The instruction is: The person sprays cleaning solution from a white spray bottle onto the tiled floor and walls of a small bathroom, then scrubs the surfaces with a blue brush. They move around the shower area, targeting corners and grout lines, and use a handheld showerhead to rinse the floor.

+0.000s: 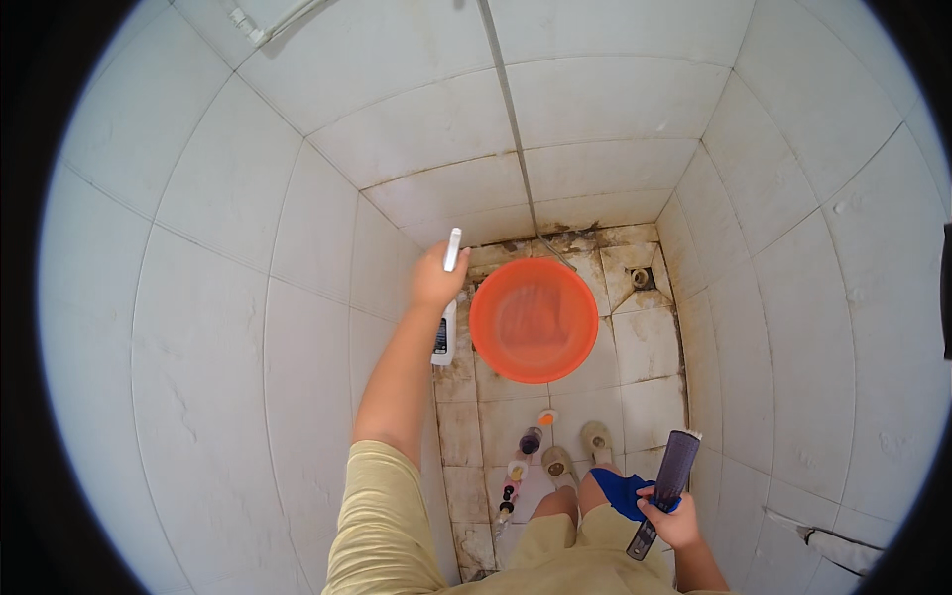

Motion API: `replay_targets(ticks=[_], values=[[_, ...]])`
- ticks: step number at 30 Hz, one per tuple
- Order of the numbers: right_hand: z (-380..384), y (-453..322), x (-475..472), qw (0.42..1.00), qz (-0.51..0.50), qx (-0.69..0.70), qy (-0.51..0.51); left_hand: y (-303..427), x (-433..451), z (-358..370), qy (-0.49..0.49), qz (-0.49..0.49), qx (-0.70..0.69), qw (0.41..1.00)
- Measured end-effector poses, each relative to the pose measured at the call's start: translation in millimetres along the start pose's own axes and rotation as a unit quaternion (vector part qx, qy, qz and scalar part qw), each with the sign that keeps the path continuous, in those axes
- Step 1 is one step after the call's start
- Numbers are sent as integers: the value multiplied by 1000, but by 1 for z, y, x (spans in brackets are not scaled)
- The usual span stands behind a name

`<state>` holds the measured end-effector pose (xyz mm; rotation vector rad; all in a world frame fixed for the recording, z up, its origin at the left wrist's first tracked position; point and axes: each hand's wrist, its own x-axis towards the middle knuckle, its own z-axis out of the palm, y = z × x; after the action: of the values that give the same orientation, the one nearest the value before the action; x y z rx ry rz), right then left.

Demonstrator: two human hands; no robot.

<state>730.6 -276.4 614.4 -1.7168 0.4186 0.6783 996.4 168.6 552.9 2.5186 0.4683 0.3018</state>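
Observation:
My left hand (437,275) is stretched forward near the far-left corner, closed round a white handle-like object (452,250) whose lower part is hidden. Beside and below that wrist, a white bottle with a dark label (443,338) stands by the left wall. My right hand (673,518), low at the right, grips a dark purple, long box-like object (677,465) with a pale bristly-looking top end, together with a blue cloth (621,494) that hangs over my knee. An orange plastic basin (534,320) sits on the tiled floor in front of me, with something blurred inside.
Several bottles (529,440) stand in a line left of my slippers (558,462). A floor drain (641,279) lies in the far-right corner. A grey hose or cable (513,111) runs down the far wall to behind the basin. White tiled walls close in; the floor tiles (647,346) are stained.

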Motion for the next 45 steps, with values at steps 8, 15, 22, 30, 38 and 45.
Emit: replay_targets(ticks=[8,15,22,30,38,45], values=[[-14,14,50,998,4,27,59,-5,59,89,-10,-15,61,998],[-44,-31,133,996,40,20,82,-9,138,144,65,-27,48,996],[-65,-83,194,996,42,23,77,22,212,76,173,-91,-222,955],[-63,-143,228,999,-17,-3,-32,64,257,-34,288,-95,-256,918],[-58,-171,230,996,-86,25,1,120,245,-135,255,-22,-254,933],[-46,-192,201,991,-133,27,-11,178,247,-158,238,-4,-283,929]])
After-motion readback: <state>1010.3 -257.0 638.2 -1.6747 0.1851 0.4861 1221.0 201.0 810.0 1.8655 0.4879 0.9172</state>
